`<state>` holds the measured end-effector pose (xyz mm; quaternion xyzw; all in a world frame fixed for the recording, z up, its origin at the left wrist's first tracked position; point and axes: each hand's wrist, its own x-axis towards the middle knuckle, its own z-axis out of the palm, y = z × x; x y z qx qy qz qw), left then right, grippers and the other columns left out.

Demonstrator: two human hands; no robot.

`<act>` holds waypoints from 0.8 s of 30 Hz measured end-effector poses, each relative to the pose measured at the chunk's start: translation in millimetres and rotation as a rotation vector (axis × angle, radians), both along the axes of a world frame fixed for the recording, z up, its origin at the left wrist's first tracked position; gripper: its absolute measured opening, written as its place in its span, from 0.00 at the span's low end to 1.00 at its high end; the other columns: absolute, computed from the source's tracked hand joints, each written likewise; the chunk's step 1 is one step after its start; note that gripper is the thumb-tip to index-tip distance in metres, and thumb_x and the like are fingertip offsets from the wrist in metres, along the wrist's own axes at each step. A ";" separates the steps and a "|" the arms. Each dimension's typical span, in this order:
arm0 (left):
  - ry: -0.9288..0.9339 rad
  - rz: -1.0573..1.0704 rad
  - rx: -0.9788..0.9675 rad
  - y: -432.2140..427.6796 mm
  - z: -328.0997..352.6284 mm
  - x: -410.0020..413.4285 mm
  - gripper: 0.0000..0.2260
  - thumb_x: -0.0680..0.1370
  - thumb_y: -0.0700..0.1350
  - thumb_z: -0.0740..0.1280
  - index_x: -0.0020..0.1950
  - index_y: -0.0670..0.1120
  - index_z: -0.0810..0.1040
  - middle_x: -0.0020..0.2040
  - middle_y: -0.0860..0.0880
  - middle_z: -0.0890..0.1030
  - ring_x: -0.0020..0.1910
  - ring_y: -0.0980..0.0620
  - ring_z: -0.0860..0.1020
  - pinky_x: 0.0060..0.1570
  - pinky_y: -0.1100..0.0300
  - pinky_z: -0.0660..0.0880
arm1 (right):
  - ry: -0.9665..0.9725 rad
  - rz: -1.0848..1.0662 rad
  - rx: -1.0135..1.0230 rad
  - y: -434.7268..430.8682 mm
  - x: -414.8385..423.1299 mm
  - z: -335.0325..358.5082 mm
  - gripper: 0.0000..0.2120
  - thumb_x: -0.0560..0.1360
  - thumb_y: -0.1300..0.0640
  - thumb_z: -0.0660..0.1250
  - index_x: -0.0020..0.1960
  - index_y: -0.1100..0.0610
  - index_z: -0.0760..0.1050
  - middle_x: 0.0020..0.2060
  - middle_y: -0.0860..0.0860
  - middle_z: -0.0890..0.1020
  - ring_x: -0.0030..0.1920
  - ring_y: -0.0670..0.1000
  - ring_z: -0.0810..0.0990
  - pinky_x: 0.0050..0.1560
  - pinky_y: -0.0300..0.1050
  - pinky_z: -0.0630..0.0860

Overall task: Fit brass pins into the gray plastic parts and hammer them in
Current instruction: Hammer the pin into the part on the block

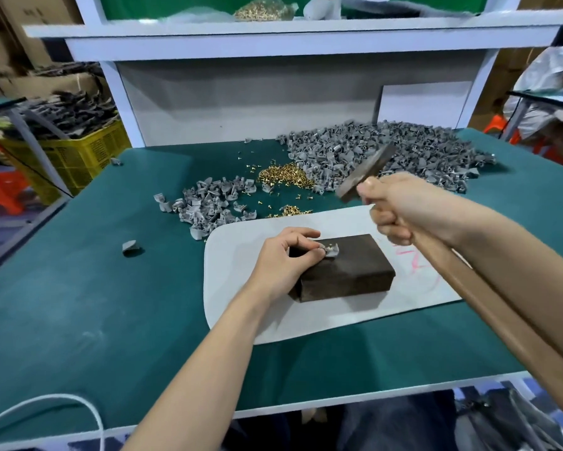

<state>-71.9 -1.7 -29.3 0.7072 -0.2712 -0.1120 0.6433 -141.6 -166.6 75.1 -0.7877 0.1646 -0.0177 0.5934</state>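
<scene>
**Desk:** What could go wrong here?

**Photographer:** A person's left hand (286, 258) pinches a gray plastic part (331, 250) between thumb and fingertips. The part sits on top of a dark block (348, 275), which rests on a white mat (241, 307) on the green worktop (78, 304). The right hand (400, 206), fingers clamped round the wooden handle, holds a hammer (366, 170) above and to the right of the block. The pinching fingers lie just beside the spot a blow would aim for. An off-centre strike would likely catch them, or tip the part and bend its pin.

**Desk:** Anything else?

**Photographer:** The part sits toward the left end of the block's top, so a glancing hit could flick it onto the mat.

**Desk:** What can't be made out?

**Photographer:** The hammer head is blurred. A glint on the part may be a brass pin, but it is too small to tell whether it stands straight. The left hand hides the block's near-left corner, and the handle's end runs out of frame at lower right. Loose brass pins (285, 175) and heaps of gray parts (403, 154) lie behind the mat.
</scene>
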 end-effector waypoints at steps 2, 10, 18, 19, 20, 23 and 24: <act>0.022 0.007 -0.008 0.1 -0.3 -0.3 0.08 0.72 0.36 0.72 0.35 0.46 0.81 0.54 0.50 0.81 0.50 0.59 0.78 0.53 0.66 0.70 | -0.012 0.003 0.235 -21.0 9.5 -2.7 0.15 0.82 0.52 0.53 0.37 0.55 0.62 0.19 0.46 0.61 0.14 0.44 0.57 0.17 0.30 0.57; 0.041 0.017 -0.030 -0.8 0.1 -0.6 0.09 0.73 0.38 0.72 0.34 0.48 0.81 0.50 0.52 0.82 0.48 0.60 0.79 0.52 0.66 0.71 | 0.036 0.040 0.837 -70.7 36.5 -62.5 0.14 0.80 0.53 0.55 0.39 0.57 0.66 0.19 0.45 0.61 0.14 0.42 0.58 0.14 0.34 0.58; 0.024 0.027 -0.027 -2.6 -0.5 1.1 0.09 0.73 0.36 0.71 0.34 0.46 0.80 0.48 0.52 0.82 0.46 0.62 0.78 0.48 0.71 0.70 | 0.020 0.089 1.271 -91.5 41.1 -98.8 0.13 0.78 0.54 0.58 0.39 0.61 0.71 0.21 0.47 0.64 0.15 0.43 0.61 0.16 0.35 0.64; 0.022 0.026 -0.028 -2.6 -0.5 1.1 0.08 0.73 0.36 0.71 0.34 0.45 0.80 0.48 0.52 0.82 0.45 0.62 0.78 0.48 0.71 0.70 | 0.019 0.089 1.256 -90.9 41.6 -99.1 0.13 0.78 0.54 0.58 0.38 0.61 0.71 0.21 0.47 0.64 0.15 0.43 0.60 0.15 0.35 0.64; 0.019 0.026 -0.029 -2.4 -0.4 0.6 0.08 0.73 0.36 0.71 0.35 0.45 0.80 0.48 0.52 0.82 0.45 0.62 0.78 0.48 0.71 0.70 | 0.016 0.090 1.245 -89.9 42.1 -99.0 0.13 0.78 0.54 0.58 0.38 0.61 0.71 0.20 0.46 0.64 0.15 0.43 0.59 0.15 0.35 0.64; 0.021 0.029 -0.024 -2.9 0.6 -0.4 0.08 0.73 0.36 0.71 0.35 0.45 0.81 0.48 0.52 0.82 0.46 0.62 0.78 0.48 0.71 0.70 | 0.020 0.085 1.237 -88.2 42.3 -97.4 0.13 0.78 0.54 0.58 0.39 0.61 0.70 0.20 0.48 0.64 0.14 0.43 0.59 0.15 0.35 0.64; 0.021 0.030 -0.022 -2.8 0.7 -0.8 0.08 0.73 0.36 0.70 0.35 0.45 0.81 0.48 0.52 0.82 0.46 0.62 0.78 0.49 0.71 0.70 | 0.025 0.084 1.227 -87.7 41.7 -96.4 0.12 0.78 0.54 0.58 0.39 0.60 0.69 0.20 0.48 0.64 0.14 0.44 0.61 0.15 0.35 0.64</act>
